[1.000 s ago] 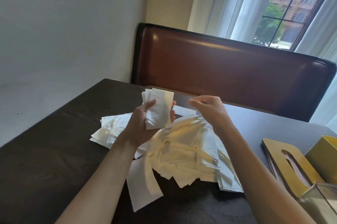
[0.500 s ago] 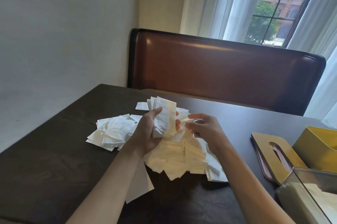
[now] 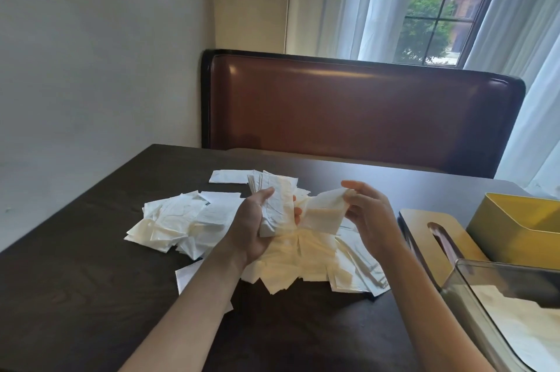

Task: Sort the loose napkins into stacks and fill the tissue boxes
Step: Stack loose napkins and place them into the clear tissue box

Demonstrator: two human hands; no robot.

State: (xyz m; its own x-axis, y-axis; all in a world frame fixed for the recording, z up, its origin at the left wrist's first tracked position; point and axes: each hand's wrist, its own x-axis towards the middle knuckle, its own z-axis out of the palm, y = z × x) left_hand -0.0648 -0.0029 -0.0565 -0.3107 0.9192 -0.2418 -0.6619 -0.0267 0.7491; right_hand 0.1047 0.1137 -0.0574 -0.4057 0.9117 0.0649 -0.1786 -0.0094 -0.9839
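A heap of loose white napkins (image 3: 306,262) lies spread over the middle of the dark table (image 3: 75,280), and a flatter pile of napkins (image 3: 178,220) sits to its left. My left hand (image 3: 254,226) grips a small upright stack of napkins (image 3: 277,205) above the heap. Just to the right, my right hand (image 3: 363,214) pinches a single napkin (image 3: 324,214) by its top corner, lifted off the heap. A clear tissue box (image 3: 509,311) with white tissue inside stands at the lower right. Behind it is a yellow tissue box (image 3: 515,226).
A tan slotted box lid (image 3: 433,238) lies flat between the heap and the boxes. One stray napkin (image 3: 227,176) lies at the far side of the table. A brown leather bench back (image 3: 363,111) rises behind the table, with a curtained window above.
My right hand has lifted one napkin clear of the heap, up beside the stack in my left hand. The camera has tilted, bringing the clear box further into view.
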